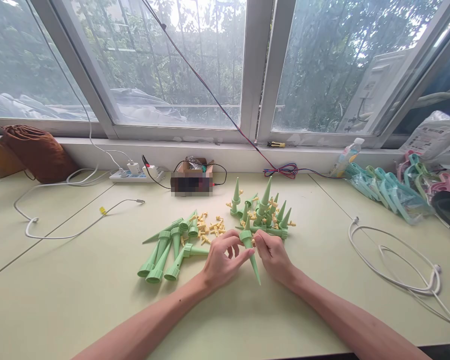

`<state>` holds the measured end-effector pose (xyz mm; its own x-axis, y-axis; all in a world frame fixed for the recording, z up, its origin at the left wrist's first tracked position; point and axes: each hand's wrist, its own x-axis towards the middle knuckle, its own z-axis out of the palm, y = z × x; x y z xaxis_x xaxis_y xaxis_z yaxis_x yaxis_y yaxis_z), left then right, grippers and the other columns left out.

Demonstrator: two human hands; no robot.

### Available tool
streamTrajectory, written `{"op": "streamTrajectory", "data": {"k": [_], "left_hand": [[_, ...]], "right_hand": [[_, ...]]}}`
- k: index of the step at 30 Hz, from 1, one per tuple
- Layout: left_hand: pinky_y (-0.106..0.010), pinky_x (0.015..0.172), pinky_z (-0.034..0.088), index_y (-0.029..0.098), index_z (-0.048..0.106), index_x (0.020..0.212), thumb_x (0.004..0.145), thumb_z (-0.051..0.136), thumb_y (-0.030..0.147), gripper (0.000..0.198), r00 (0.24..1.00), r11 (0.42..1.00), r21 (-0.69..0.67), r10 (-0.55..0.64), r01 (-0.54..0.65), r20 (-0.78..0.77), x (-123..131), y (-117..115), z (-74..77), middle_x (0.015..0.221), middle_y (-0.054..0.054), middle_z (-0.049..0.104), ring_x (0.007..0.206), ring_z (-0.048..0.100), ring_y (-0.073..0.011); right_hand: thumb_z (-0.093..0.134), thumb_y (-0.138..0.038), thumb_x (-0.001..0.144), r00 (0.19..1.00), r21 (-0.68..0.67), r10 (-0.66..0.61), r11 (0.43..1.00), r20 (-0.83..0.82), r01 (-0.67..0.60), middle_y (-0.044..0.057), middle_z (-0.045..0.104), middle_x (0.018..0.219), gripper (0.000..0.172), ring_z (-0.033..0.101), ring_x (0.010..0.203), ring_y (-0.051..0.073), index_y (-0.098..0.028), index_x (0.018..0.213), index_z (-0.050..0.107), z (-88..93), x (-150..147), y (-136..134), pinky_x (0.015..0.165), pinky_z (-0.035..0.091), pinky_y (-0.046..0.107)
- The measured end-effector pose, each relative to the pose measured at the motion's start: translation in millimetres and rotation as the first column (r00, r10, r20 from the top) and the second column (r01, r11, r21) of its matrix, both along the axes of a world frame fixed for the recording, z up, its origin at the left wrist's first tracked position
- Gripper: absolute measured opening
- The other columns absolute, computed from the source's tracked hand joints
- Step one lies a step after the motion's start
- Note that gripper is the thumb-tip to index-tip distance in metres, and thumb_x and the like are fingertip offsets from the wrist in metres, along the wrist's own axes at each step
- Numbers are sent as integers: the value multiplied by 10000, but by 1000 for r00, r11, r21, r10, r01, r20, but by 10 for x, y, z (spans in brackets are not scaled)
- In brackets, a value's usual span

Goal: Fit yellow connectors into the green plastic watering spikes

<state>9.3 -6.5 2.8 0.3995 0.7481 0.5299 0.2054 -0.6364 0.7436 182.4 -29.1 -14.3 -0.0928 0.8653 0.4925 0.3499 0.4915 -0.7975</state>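
My left hand (221,260) and my right hand (272,255) meet at the middle of the pale green table (78,290). Both pinch one green plastic spike (249,252), whose tip points toward me. To the left lie several green spikes (165,252) flat on the table. Behind my hands stands a cluster of upright green spikes (264,210). Small yellow plastic pieces (210,227) are scattered between the two groups.
A white cable (397,260) loops at the right and another white cable (60,220) at the left. A power strip (135,174) and a small box sit by the window sill. A brown bag (37,150) is far left; teal plastic items (390,192) lie far right.
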Motion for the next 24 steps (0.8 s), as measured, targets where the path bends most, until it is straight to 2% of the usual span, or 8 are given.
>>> {"op": "streamTrajectory", "data": {"k": [10,18,24], "left_hand": [[-187,456,481,158,559,822,851,702,353,244,1000,998,60,-20,20,-12,-4,-23,-31,989,-69,585,571,538,-52],[-177,458,486,211,485,1040,854,690,248,279,994,995,27,-99,101,-53,6,-24,-112,1092,-55,501,658,581,-68],[-167,474,479,224,496,1088,914,619,233,213,990,991,-18,-130,129,-58,10,-22,-135,1128,-53,487,690,575,-68]], "right_hand": [[319,-484,1050,998,-54,-22,998,-58,19,-46,360,582,468,322,517,116,-218,668,369,27,-17,-31,512,301,262],[330,-521,1042,992,-50,-36,998,-121,30,-33,378,593,513,340,521,117,-214,634,372,54,-31,-39,506,307,264],[339,-496,1047,988,-53,-13,999,-156,4,-39,359,580,502,335,515,116,-220,628,350,42,-36,-39,498,295,261]]}}
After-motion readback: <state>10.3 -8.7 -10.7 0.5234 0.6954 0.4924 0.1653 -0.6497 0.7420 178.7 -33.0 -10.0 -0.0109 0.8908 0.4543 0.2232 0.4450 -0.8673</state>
